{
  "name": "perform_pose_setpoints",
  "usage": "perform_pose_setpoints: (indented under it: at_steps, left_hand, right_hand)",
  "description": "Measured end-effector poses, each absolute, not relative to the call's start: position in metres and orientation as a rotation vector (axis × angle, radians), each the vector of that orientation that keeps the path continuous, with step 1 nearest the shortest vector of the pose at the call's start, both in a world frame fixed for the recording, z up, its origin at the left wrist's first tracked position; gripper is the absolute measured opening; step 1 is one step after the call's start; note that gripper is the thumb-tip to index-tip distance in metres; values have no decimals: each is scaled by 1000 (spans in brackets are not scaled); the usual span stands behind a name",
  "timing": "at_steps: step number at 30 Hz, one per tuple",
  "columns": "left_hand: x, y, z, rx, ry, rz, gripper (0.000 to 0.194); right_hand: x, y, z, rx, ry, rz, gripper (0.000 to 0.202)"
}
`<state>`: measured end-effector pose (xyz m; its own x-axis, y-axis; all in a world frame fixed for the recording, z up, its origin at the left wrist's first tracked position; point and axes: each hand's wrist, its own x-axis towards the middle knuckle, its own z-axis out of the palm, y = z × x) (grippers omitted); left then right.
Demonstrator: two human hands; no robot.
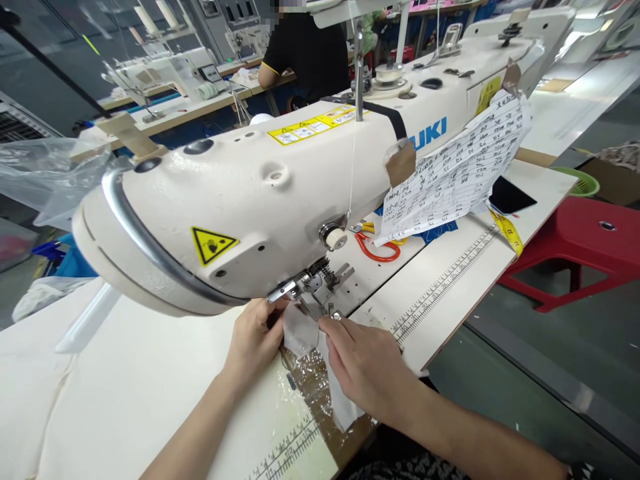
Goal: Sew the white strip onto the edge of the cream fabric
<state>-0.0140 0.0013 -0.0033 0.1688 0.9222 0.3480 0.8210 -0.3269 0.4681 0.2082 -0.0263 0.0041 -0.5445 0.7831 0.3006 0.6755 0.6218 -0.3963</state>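
One white cloth (300, 331) at the needle end of the nearest sewing machine (240, 180).
Left hand (256, 337) curls beside this end, its grip I cannot tell; right hand (365, 363), palm down, pinches the cloth.

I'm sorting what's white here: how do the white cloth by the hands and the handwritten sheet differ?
The white cloth looks plain; the handwritten sheet is covered in writing. The cloth lies between the left hand and the right hand, while the sheet hangs at a slant along the sewing machine. The sheet shows larger than the visible cloth. Both are white.
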Motion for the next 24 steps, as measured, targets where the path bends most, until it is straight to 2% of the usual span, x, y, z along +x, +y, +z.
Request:
perform_pose_setpoints:
  at_steps: [8, 13, 15, 19, 24]
  left_hand:
    - [-14, -1, -8, 2584, 1586, 968, 6]
    - [-11, -3, 0, 2777, 1463, 881, 11]
    - [-11, -6, 7, 2820, 1400, 820, 15]
    - [-6, -15, 19, 2851, 1346, 653, 26]
    - [10, -27, 20, 2886, 1544, 505, 30]
  right_hand:
    - [206, -26, 3, -1174, -2388, 326, 26]
    - [206, -30, 4, -1221, -2362, 269, 28]
    - [215, -40, 7, -1218, -2294, 360, 26]
    - [248, -75, 16, -1123, -2178, 816, 17]
    - [280, -112, 21, -1147, -2183, 936, 36]
